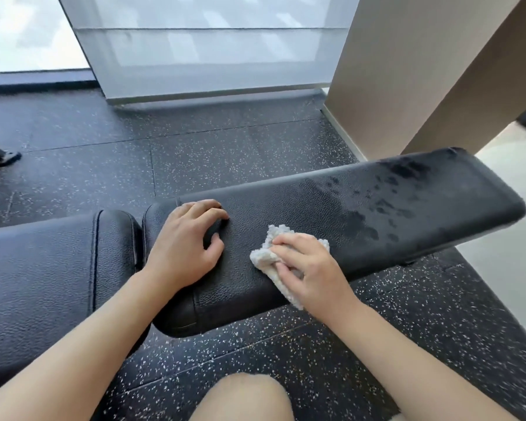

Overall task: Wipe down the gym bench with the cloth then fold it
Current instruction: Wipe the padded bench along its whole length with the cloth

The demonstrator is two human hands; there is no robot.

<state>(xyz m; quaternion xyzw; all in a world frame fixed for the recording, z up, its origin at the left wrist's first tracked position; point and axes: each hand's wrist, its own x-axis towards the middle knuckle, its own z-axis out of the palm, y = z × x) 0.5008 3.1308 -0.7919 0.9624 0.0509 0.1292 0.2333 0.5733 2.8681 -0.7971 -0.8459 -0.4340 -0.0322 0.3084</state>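
The white terry cloth [274,256] looks soft, light and limp, bunched under the right hand [310,268], whose fingers [289,247] curl closed over it on the gym bench [377,208] pad. The left hand [186,241] rests at nine o'clock, fingers loosely spread, holding nothing. Damp streaks lie toward two o'clock; a pillar [407,71] stands beyond.
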